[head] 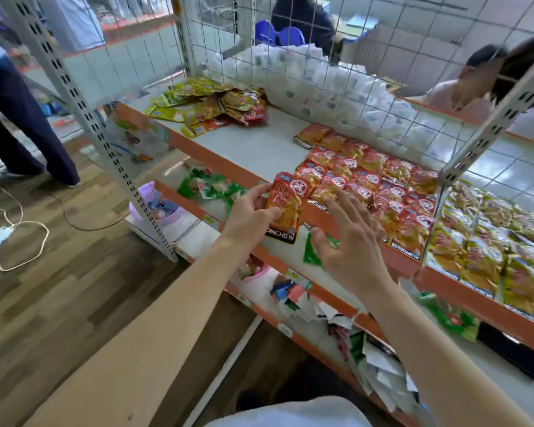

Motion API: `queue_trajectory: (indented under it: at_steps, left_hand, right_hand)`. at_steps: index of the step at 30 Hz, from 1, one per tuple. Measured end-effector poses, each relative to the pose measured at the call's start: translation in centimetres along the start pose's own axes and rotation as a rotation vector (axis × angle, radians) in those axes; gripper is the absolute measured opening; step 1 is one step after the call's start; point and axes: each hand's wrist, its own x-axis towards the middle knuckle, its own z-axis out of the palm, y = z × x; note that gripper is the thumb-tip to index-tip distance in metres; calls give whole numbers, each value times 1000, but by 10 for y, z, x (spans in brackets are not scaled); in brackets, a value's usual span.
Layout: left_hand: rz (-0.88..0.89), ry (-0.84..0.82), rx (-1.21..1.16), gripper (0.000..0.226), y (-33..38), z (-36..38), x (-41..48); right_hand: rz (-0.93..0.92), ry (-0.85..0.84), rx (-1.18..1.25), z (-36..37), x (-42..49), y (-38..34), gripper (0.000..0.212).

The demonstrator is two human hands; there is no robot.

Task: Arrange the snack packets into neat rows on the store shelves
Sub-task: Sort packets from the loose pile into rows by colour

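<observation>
Pinching an orange snack packet [285, 208] between thumb and curled fingers, the left hand [250, 215] holds it just left of the red packet rows [373, 180], at their front corner. The right hand [350, 241] is at the rows' front edge, fingers spread and straight. A loose packet pile [216, 106] lies well behind the rows, to their left.

The worker's left hand [249, 217] and right hand [353, 245] are bare, as are both long, slender forearms right back to the frame's edge. Well behind the grip, nearest the camera, a rounded fold of plain white clothing [290, 412] shows at the torso.
</observation>
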Motion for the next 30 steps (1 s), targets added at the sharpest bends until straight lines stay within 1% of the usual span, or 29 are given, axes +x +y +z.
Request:
queue_trajectory:
  at_steps: [5,11,15,18,21,25,30]
  left_hand:
    - [14,-52,-27,45,3,-2,16]
    - [68,-41,3,54,7,-10,47]
    - [62,-46,50,55,10,-11,80]
    - [46,-37,82,54,12,-6,106]
    - [43,-30,145,52,15,1,125]
    - [95,-18,213,52,16,3,152]
    - [133,14,292,39,9,9,178]
  right_hand:
    - [26,19,-21,1,14,0,58]
    - [50,3,-28,18,51,7,59]
    - [50,8,-32,31,82,15,59]
    - [65,38,-30,39,104,27,57]
    - [115,32,-31,44,124,35,58]
    - [104,13,-31,45,142,40,56]
    - [119,2,-47,54,153,49,56]
